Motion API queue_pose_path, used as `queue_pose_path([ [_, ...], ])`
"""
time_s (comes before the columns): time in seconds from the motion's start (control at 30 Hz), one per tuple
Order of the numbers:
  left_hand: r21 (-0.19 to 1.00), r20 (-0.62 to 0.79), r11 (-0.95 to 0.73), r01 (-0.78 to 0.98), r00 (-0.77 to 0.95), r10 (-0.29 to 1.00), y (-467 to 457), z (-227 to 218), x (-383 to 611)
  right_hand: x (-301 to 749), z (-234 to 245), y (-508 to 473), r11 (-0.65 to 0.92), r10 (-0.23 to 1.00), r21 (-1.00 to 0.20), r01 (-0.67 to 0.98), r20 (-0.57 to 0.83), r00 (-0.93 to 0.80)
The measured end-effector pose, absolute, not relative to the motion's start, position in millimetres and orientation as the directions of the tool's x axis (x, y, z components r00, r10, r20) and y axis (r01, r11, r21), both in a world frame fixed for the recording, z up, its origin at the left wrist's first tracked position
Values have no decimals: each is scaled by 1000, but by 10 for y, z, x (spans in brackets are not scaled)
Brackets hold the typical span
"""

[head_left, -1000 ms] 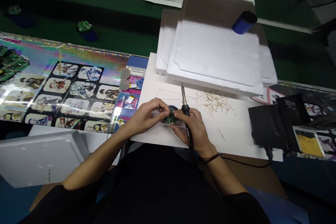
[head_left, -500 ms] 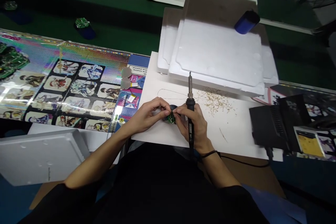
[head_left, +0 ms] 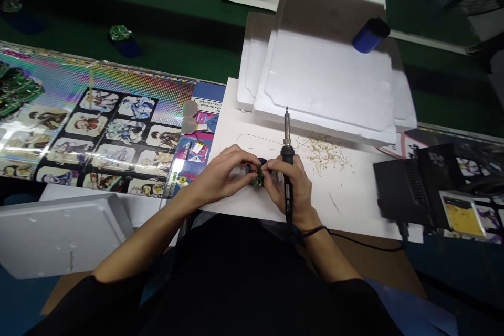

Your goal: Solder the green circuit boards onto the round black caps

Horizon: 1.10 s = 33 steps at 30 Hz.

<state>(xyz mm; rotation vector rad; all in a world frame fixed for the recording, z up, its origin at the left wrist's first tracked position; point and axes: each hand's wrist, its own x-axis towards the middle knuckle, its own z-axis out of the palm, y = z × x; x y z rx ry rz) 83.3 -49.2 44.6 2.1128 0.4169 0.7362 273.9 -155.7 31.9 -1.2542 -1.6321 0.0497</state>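
Note:
A small green circuit board is held low over the white work sheet, between the fingertips of both hands. My left hand pinches it from the left with thumb and forefinger. My right hand has a black-handled soldering iron lodged in it, metal tip pointing up and away from me. Its thumb and forefinger also meet at the board's right side. Part of a dark round piece shows just behind the board; the fingers cover the rest. A thin loop of wire lies on the sheet beyond the hands.
White foam trays stand stacked ahead, a blue cylinder on top. Small brownish bits litter the sheet. A black soldering station sits right. Several boards lie left; a board-topped blue cylinder stands on the green belt.
The board-topped blue cylinders on the green belt have shifted slightly left. My fingers have moved a little at the board, and the soldering iron has moved slightly right with my right hand.

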Motion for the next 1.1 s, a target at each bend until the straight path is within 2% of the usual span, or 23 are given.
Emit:
queue_pose_path([
  [0.07,760,405,-649,35,756,515,-505,451,849,2743,318,-1557,455,727,-562,691,683,77],
  [0.17,763,376,-643,58,769,516,-500,496,862,2753,313,-1555,454,720,-555,697,690,80],
  [0.37,866,259,-498,48,809,528,-457,545,873,2746,328,-1559,453,717,-551,701,693,81],
  [0.53,946,186,-323,34,760,623,-473,478,882,2722,344,-1586,422,715,-572,703,687,130],
  [0.63,961,164,-274,25,749,642,-486,455,882,2705,343,-1595,427,725,-573,700,679,113],
  [0.83,958,182,-287,16,738,650,-499,452,879,2671,321,-1582,440,742,-615,654,659,121],
  [0.93,952,190,-306,28,729,657,-512,450,873,2670,297,-1587,434,744,-598,674,660,106],
  [1.1,888,285,-459,14,766,576,-511,467,858,2738,302,-1666,435,753,-578,690,654,73],
])
